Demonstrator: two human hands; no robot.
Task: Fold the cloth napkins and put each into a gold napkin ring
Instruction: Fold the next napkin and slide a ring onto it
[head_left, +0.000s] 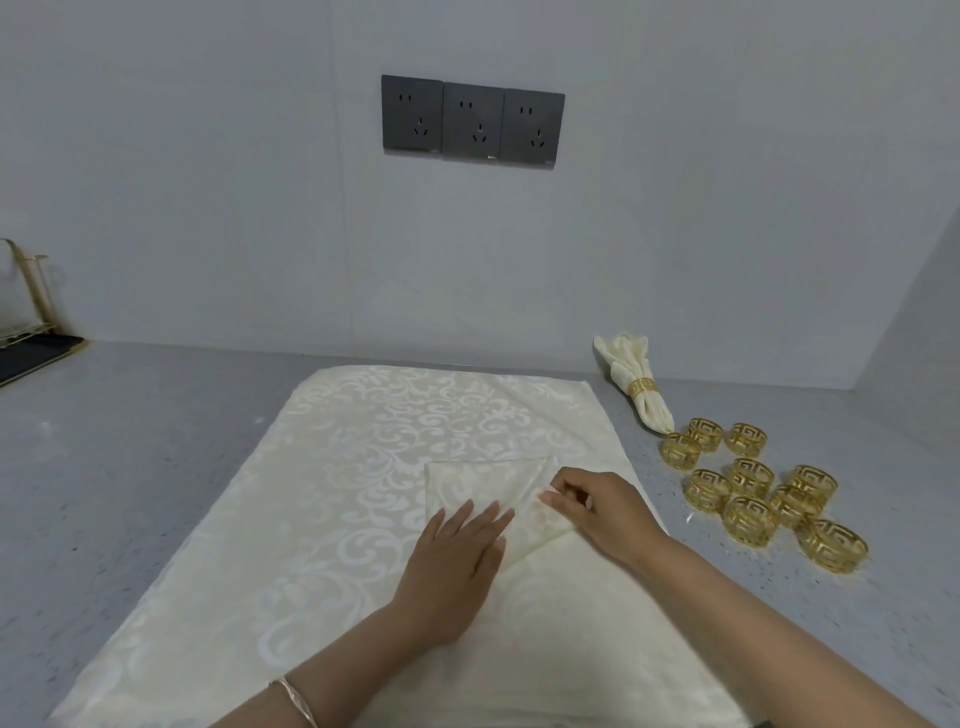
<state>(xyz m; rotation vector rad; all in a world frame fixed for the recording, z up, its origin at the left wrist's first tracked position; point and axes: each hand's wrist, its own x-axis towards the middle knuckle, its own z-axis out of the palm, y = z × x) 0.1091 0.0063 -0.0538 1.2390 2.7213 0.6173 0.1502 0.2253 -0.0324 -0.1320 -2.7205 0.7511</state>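
Note:
A cream damask napkin (363, 467) lies spread on the grey counter, with its right corner folded in towards the middle (467, 483). My left hand (457, 561) lies flat with straight fingers on that folded flap. My right hand (597, 509) pinches the flap's edge between thumb and fingers, just right of the left fingertips. Several gold napkin rings (753, 493) stand loose on the counter to the right. One finished napkin in a gold ring (641, 387) lies behind them near the wall.
The grey speckled counter (130, 467) runs to a white wall carrying three dark sockets (472, 122). A gold wire rack on a black tray (26, 322) sits at the far left edge.

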